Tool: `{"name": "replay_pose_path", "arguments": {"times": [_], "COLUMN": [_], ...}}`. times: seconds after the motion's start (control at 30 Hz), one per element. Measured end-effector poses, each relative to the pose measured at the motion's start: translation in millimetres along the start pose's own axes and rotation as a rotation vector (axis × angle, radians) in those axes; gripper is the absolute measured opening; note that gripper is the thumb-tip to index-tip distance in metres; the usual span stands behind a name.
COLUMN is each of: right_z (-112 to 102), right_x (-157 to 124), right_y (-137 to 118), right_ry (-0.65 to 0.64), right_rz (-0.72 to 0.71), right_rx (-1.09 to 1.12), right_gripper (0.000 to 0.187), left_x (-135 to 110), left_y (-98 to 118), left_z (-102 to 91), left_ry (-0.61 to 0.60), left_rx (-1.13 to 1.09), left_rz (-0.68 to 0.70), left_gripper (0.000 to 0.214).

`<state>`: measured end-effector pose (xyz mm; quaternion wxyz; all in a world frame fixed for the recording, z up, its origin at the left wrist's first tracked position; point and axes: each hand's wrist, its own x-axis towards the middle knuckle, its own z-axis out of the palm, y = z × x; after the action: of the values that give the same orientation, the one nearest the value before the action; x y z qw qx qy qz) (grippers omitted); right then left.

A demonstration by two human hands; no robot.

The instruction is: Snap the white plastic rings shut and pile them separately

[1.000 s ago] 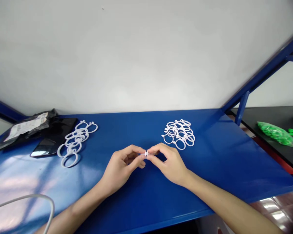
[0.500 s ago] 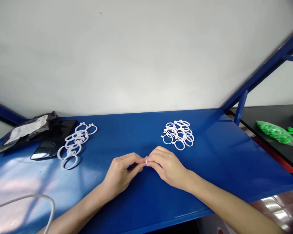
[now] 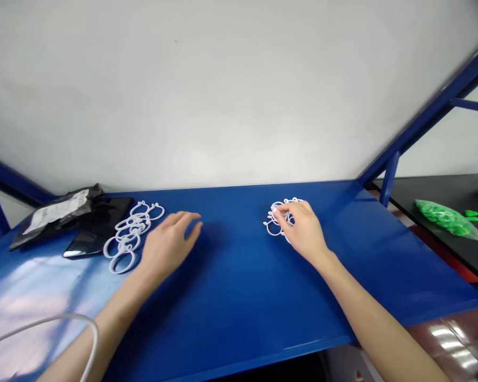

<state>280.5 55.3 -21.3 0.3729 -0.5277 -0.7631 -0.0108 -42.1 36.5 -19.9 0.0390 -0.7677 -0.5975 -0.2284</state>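
Observation:
My left hand [image 3: 167, 244] lies low over the blue table [image 3: 239, 302] with its fingers stretched out and nothing visible in them. It sits just right of a chain-like heap of white plastic rings [image 3: 128, 236]. My right hand [image 3: 300, 225] rests on a second pile of white rings [image 3: 271, 227] at centre right and covers most of it. Its thumb and fingertips are pinched on a white ring at the pile's top left.
A black plastic bag with a label [image 3: 56, 215] and a dark phone [image 3: 90, 241] lie at the far left. A white cable [image 3: 63, 321] loops at the lower left. A green bag [image 3: 446, 217] lies on a black table to the right. Blue frame struts [image 3: 386, 178] rise behind.
My hands were pinched together on a small white piece at the table's middle. They have parted: the left moved to the left heap and opened, the right reached onto the right pile.

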Motion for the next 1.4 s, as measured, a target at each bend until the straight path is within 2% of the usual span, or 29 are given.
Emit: {"name": "replay_pose_path", "arguments": {"times": [0.07, 0.13, 0.23, 0.33, 0.43, 0.63, 0.77, 0.83, 0.93, 1.03, 1.13, 1.2, 1.27, 1.37, 1.4], "right_z": [-1.1, 0.7, 5.5, 8.1, 7.5, 3.1, 1.3, 2.3, 6.8, 13.4, 18.3, 19.0, 17.8, 14.7, 13.8], "right_x": [4.5, 6.0, 5.0, 3.8, 3.3, 2.5, -1.1, -6.0, -16.8, -26.0, -28.9, -28.2, -27.4, -28.0, -28.7], "right_y": [18.0, 29.4, 34.0, 31.7, 30.2, 25.9, 7.2, -9.4, -38.1, -60.4, -68.2, -67.6, -66.2, -67.0, -67.9], "right_ry": [0.025, -0.030, -0.120, -0.144, -0.160, -0.125, -0.056, -0.059, -0.188, -0.366, -0.467, -0.500, -0.511, -0.513, -0.507], "right_rz": [0.050, 0.066, 0.067, 0.076, 0.089, 0.069, -0.002, -0.046, -0.043, 0.069, 0.194, 0.239, 0.253, 0.235, 0.214], "right_rx": [-0.088, -0.141, -0.173, -0.182, -0.192, -0.228, -0.160, -0.045, 0.222, 0.489, 0.649, 0.693, 0.711, 0.695, 0.675], "right_gripper": [0.013, 0.015, 0.017, 0.019, 0.021, 0.026, 0.024, 0.020, 0.016, 0.015, 0.012, 0.017, 0.021, 0.021, 0.019], "left_x": [5.8, 7.0, 3.7, 2.5, 5.1, 11.1, 15.4, 13.8, 3.5, -10.6, -19.8, -22.7, -24.6, -27.6, -28.5], "left_y": [-23.9, -46.7, -73.0, -85.7, -86.2, -77.4, -64.5, -47.5, -7.8, 33.0, 55.5, 58.9, 57.3, 55.6, 56.2], "left_z": [-7.2, -11.4, -10.8, -7.6, -7.4, -11.6, -10.7, -7.1, 0.2, 4.1, 4.6, 5.7, 7.7, 9.0, 8.4], "left_ry": [-0.030, -0.013, 0.026, -0.014, -0.073, -0.076, -0.042, 0.009, 0.098, 0.051, 0.021, 0.050, 0.120, 0.247, 0.256], "left_rx": [0.159, 0.242, 0.294, 0.338, 0.358, 0.309, 0.264, 0.161, -0.036, -0.128, -0.136, -0.187, -0.284, -0.405, -0.438], "left_rz": [-0.083, -0.155, -0.195, -0.164, -0.153, -0.196, -0.152, -0.027, 0.313, 0.647, 0.801, 0.820, 0.777, 0.586, 0.504], "left_gripper": [0.036, 0.040, 0.033, 0.028, 0.029, 0.032, 0.019, 0.013, 0.013, 0.018, 0.020, 0.017, 0.012, 0.012, 0.013]}}
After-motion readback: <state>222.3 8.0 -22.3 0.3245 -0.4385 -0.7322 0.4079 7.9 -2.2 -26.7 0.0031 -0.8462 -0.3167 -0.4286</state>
